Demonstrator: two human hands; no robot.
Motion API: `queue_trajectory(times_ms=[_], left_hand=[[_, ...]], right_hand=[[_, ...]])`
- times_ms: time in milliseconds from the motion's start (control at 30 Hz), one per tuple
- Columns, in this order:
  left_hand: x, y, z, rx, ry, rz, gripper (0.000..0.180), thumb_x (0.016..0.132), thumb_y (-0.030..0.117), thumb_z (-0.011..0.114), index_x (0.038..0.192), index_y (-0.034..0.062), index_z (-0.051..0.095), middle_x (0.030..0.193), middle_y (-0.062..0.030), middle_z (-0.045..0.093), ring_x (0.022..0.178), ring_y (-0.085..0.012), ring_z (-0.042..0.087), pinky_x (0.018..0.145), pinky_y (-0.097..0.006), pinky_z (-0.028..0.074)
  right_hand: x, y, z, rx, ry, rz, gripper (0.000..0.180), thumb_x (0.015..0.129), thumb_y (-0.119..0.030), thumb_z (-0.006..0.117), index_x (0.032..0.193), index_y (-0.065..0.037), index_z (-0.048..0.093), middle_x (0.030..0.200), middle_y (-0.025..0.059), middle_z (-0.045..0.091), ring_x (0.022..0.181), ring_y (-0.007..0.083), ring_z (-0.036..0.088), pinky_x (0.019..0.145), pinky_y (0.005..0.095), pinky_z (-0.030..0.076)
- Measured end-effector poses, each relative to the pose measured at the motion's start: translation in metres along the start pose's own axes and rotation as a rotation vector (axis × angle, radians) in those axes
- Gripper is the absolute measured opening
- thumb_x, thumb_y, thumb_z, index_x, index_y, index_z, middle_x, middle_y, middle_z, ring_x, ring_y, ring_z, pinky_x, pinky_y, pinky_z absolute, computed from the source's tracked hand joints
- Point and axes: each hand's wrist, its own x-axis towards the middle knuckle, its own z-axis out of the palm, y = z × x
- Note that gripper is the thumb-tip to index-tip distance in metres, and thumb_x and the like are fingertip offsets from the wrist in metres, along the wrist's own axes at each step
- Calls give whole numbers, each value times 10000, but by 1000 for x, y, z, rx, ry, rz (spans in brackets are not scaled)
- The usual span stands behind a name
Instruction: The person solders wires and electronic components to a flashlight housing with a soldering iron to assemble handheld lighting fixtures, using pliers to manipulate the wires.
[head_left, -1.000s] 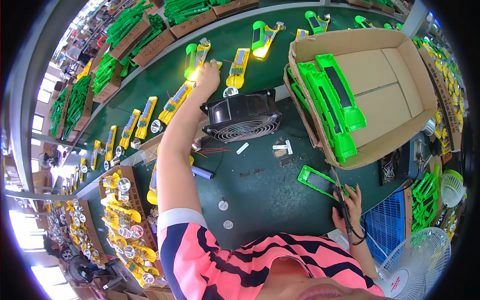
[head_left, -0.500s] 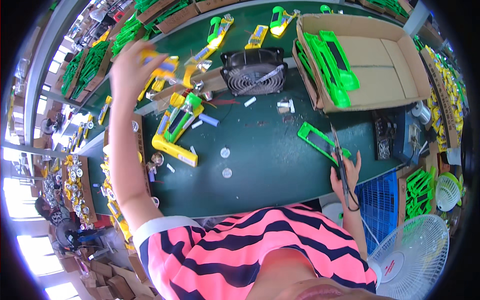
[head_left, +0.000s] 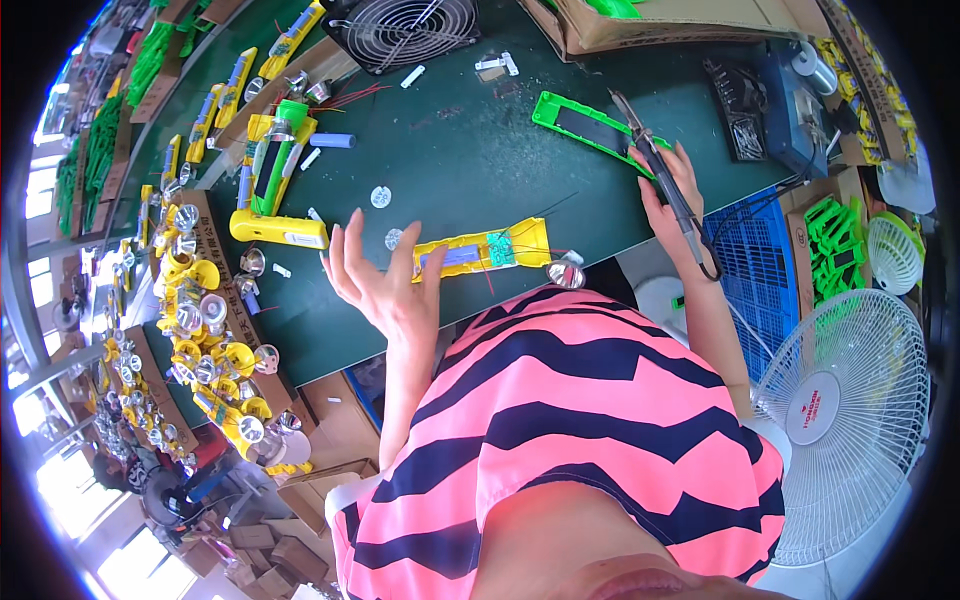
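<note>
Head: yellow casing point(head_left: 483, 250) apparently near edge point(head_left: 335, 368)

Possible to pass freely over the middle of the table point(head_left: 465, 150), between the lamp parts point(head_left: 268, 178) on the left and the cover point(head_left: 588, 128) on the right. Blocked on the far side by the fan point(head_left: 405, 38) and the carton point(head_left: 665, 45), and on the near side by the yellow case point(head_left: 525, 245), with the left hand point(head_left: 392, 292) at its left end. Rather narrow at the right, because of the iron point(head_left: 667, 178) slanting across the cover's right end.
</note>
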Motion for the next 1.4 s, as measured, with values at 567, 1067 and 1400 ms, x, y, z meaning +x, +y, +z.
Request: queue_trajectory(times_ms=[567, 1067, 1400], left_hand=[[5, 27, 40, -1167, -233, -553, 93, 720, -27, 636, 785, 34, 663, 734, -65, 603, 749, -149, 573, 708, -253, 436], [28, -24, 40, -125, -675, 162, 67, 695, 122, 600, 716, 121, 664, 700, -52, 553, 809, -243, 506, 736, -382, 392], [26, -15, 44, 25, -687, 164, 89, 681, 135, 591, 703, 147, 676, 698, -57, 544, 798, -245, 499, 702, -385, 389]], right_hand=[[-14, -49, -4, 316, -463, 160, 325, 790, -47, 527, 1094, -134, 601, 1060, 112, 599, 947, 288, 586, 790, 325, 463], [-17, -79, 35, 1233, 17, 661, 160, 781, -24, 630, 901, 49, 553, 764, 109, 598, 605, 117, 592, 547, 223, 494], [-9, -76, 40, 1149, -160, 747, 147, 786, -55, 623, 891, 39, 579, 707, 71, 608, 583, 97, 583, 478, 188, 423]])
